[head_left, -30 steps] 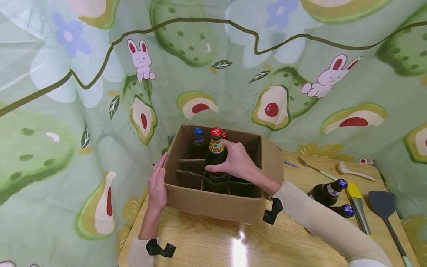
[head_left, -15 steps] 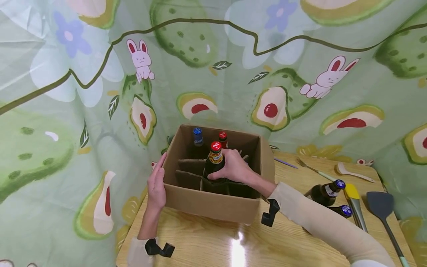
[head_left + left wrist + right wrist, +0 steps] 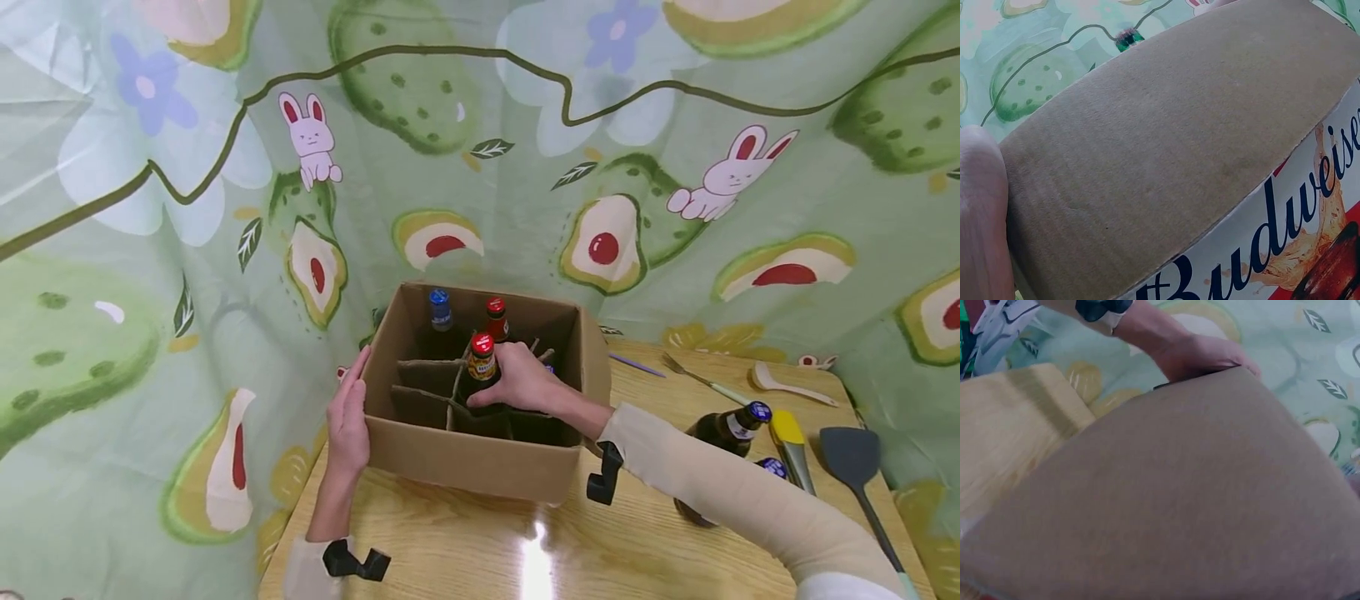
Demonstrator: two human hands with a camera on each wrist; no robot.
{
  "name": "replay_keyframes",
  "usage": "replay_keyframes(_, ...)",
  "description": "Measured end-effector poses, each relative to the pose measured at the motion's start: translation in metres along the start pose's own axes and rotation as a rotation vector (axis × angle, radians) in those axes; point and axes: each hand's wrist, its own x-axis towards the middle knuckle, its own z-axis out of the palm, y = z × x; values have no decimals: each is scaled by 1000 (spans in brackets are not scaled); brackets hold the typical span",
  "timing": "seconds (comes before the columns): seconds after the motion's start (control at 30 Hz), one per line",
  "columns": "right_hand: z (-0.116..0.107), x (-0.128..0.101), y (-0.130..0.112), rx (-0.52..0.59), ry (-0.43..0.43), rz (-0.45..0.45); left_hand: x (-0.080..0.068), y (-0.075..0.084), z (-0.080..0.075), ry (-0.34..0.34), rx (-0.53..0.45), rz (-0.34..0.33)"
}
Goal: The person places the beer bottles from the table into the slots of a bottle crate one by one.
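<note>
An open brown cardboard box point(image 3: 472, 467) with cardboard dividers stands on the wooden table. My right hand point(image 3: 527, 382) reaches into it and grips a dark beer bottle point(image 3: 482, 367) with a red cap and a yellow neck label. That bottle stands upright in a middle compartment, its lower part hidden by the dividers. My left hand point(image 3: 348, 421) lies along the box's left wall, fingers straight. Behind the gripped bottle, a red-capped bottle point(image 3: 497, 318) and a blue-capped bottle point(image 3: 440, 310) stand at the back of the box. In the left wrist view, Budweiser lettering point(image 3: 1272, 225) shows on the box.
To the right, partly behind my right sleeve, are blue-capped dark bottles point(image 3: 727, 429). Beyond them lie a yellow-tipped utensil point(image 3: 787, 429), a dark spatula point(image 3: 851, 457), a pale spoon point(image 3: 795, 387), a fork point(image 3: 705, 382) and a purple stick point(image 3: 637, 365). A patterned curtain point(image 3: 525, 183) hangs behind the table.
My right hand has lowered the red-capped bottle deeper into its compartment, uncovering the other red cap behind it. My left hand has stayed on the box's left wall.
</note>
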Motion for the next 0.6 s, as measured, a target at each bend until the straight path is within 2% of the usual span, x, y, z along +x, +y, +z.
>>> replay_keyframes(0.37, 2, 3, 0, -45, -52, 22, 1, -2, -3, 8, 7, 35)
replay_keyframes(0.47, -1, 3, 0, 4, -80, 77, 1, -2, -2, 4, 9, 38)
replay_keyframes(0.6, -9, -2, -2, 128, -89, 127, 0, -2, 0, 3, 3, 28)
